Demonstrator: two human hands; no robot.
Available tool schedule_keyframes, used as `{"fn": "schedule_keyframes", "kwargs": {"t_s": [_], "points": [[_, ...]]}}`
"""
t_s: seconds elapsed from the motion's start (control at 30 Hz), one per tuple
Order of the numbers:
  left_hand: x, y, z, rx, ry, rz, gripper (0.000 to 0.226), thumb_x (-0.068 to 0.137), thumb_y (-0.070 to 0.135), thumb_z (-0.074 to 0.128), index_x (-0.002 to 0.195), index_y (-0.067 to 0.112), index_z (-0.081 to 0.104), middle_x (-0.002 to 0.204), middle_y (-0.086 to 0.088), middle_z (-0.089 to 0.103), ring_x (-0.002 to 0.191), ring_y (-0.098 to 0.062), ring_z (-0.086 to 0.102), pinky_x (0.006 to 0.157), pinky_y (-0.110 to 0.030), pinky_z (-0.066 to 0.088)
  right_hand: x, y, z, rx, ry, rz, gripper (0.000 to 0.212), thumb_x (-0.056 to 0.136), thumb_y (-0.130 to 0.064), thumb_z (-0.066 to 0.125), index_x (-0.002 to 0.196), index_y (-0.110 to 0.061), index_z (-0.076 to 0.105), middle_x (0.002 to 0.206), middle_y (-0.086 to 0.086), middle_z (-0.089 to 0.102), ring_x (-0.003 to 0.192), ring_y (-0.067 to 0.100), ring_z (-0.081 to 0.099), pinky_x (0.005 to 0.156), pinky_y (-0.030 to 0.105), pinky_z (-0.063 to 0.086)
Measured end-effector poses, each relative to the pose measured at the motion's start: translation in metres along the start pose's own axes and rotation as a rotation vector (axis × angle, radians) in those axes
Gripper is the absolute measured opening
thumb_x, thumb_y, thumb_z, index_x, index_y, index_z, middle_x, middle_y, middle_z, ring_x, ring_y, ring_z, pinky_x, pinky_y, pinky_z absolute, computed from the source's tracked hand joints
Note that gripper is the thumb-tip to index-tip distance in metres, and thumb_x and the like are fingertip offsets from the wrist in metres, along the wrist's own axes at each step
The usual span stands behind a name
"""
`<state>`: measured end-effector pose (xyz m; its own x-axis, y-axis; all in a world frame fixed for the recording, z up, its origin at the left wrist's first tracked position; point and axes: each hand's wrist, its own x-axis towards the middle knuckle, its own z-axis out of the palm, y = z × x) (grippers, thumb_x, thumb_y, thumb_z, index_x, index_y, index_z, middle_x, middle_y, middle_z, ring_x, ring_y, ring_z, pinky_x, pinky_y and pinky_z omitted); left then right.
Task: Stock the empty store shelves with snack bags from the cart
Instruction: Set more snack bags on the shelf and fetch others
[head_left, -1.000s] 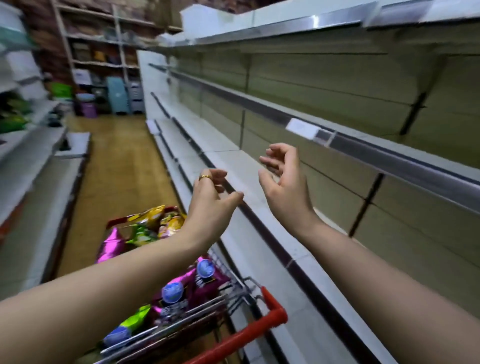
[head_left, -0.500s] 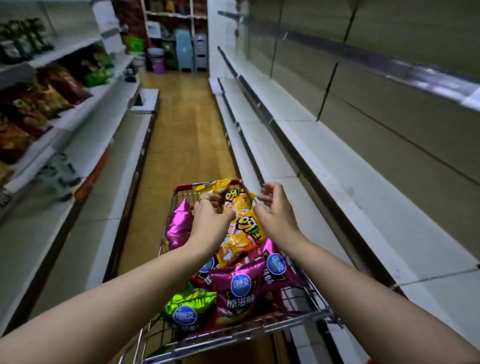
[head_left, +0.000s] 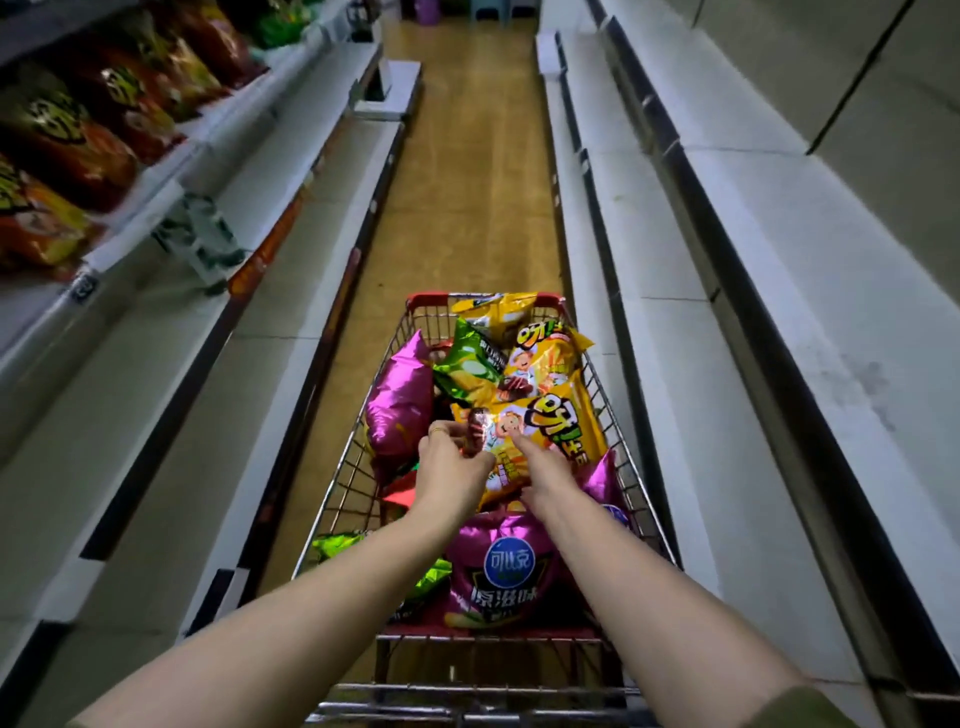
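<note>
The orange snack bag (head_left: 545, 431) lies on top of the pile in the middle of the cart (head_left: 618, 415), with a second bag of the same print just behind it and a pink bag (head_left: 400, 405) leaning against the cart's left wall. My left hand (head_left: 454, 465) is curled over the orange bag's near left corner, fingers pinching something small and dark at the edge; I cannot tell whether that is the bag's crimped seal or a separate packet. My right hand (head_left: 540, 462) lies flat and narrow on the bag's face, index finger stretched forward, not yet gripping.

To lift cleanly I judge I should slide the right hand's fingers under the right edge and take the bag by both sides, not by one corner, since the air-filled film will likely buckle and slip. Lifting straight up first should keep it from dragging the green bag (head_left: 470, 364) beside it over the rim.

The empty shelves (head_left: 779, 249) run along my right, close beside the cart, so the carry is short.
</note>
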<state>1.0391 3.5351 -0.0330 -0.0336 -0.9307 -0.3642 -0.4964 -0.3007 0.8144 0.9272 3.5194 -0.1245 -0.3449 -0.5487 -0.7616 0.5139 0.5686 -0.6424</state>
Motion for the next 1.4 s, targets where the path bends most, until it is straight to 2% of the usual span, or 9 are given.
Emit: {"fn": "schedule_keyframes", "kwargs": {"t_s": [0.1,0.27,0.43,0.6,0.83,0.97,1.13,1.2,1.4], "points": [[0.004,-0.01,0.005,0.006,0.004,-0.027,0.041,0.084,0.013,0.064,0.12,0.01,0.043,0.126,-0.012,0.047,0.104,-0.024,0.053,0.085,-0.033,0.046,0.028,0.007,0.004,0.108,0.038,0.039,0.11,0.038,-0.055,0.083,0.129,-0.007,0.046,0.127,0.015,0.057,0.112,0.035,0.057,0.098,0.054,0.043],[0.007,-0.021,0.004,-0.004,0.032,-0.076,0.034,0.085,0.013,0.062,0.114,0.014,0.043,0.125,-0.011,0.047,0.109,-0.026,0.051,0.082,-0.032,0.045,0.046,0.004,0.003,0.184,0.084,0.102,0.06,0.069,-0.041,0.079,0.113,-0.005,0.06,0.111,0.014,0.066,0.1,0.035,0.063,0.092,0.054,0.048],[0.008,-0.025,-0.01,0.004,0.039,-0.066,0.034,0.085,0.012,0.061,0.113,0.015,0.042,0.119,-0.009,0.047,0.093,-0.019,0.053,0.065,-0.026,0.044,0.039,0.001,0.006,0.239,0.148,0.0,0.078,0.058,-0.04,0.086,0.119,-0.005,0.053,0.117,0.015,0.063,0.103,0.033,0.062,0.088,0.052,0.051],[0.006,-0.01,-0.03,0.009,0.047,0.022,0.052,0.079,0.017,0.07,0.124,0.013,0.044,0.123,-0.013,0.05,0.105,-0.027,0.057,0.095,-0.045,0.047,-0.012,-0.022,0.008,0.242,0.15,-0.19,0.093,0.063,-0.03,0.086,0.135,-0.005,0.032,0.128,0.012,0.054,0.114,0.03,0.056,0.097,0.048,0.047],[-0.009,0.038,-0.056,0.109,0.002,0.367,0.095,0.074,0.049,0.073,0.147,0.016,0.024,0.147,-0.006,0.031,0.139,-0.021,0.027,0.115,-0.041,0.025,-0.116,-0.073,-0.007,0.122,0.02,-0.589,0.088,0.051,-0.039,0.088,0.123,-0.013,0.044,0.113,0.011,0.065,0.096,0.028,0.067,0.082,0.048,0.056],[-0.022,0.064,-0.062,-0.094,-0.271,0.392,0.105,0.053,0.069,0.072,0.141,0.026,0.035,0.13,0.002,0.058,0.114,-0.015,0.059,0.099,-0.042,0.047,-0.169,-0.096,-0.025,0.061,0.01,-0.732,0.07,0.064,-0.027,0.085,0.119,-0.013,0.044,0.107,0.007,0.065,0.091,0.022,0.069,0.08,0.044,0.057],[-0.059,0.101,-0.055,-0.269,-0.417,0.489,0.055,0.075,0.033,0.076,0.121,0.021,0.049,0.109,-0.001,0.067,0.096,-0.014,0.066,0.088,-0.036,0.053,-0.239,-0.113,-0.058,-0.052,0.143,-0.909,0.058,0.07,-0.037,0.079,0.115,-0.02,0.048,0.109,0.003,0.065,0.095,0.02,0.068,0.085,0.044,0.055],[-0.08,0.116,-0.052,-0.348,-0.452,0.546,0.054,0.073,0.031,0.075,0.119,0.016,0.052,0.107,-0.007,0.068,0.096,-0.021,0.067,0.084,-0.04,0.055,-0.269,-0.116,-0.076,-0.061,0.174,-0.972,0.04,0.082,-0.033,0.068,0.115,-0.022,0.05,0.105,0.003,0.066,0.093,0.02,0.068,0.085,0.044,0.055],[-0.162,0.16,-0.039,-0.548,-0.692,0.671,0.047,0.078,0.014,0.071,0.119,0.008,0.049,0.105,-0.013,0.066,0.087,-0.023,0.07,0.067,-0.033,0.059,-0.367,-0.113,-0.137,-0.064,0.322,-1.184,0.037,0.087,-0.027,0.062,0.122,-0.021,0.053,0.1,-0.003,0.069,0.088,0.011,0.07,0.074,0.028,0.057]]}}
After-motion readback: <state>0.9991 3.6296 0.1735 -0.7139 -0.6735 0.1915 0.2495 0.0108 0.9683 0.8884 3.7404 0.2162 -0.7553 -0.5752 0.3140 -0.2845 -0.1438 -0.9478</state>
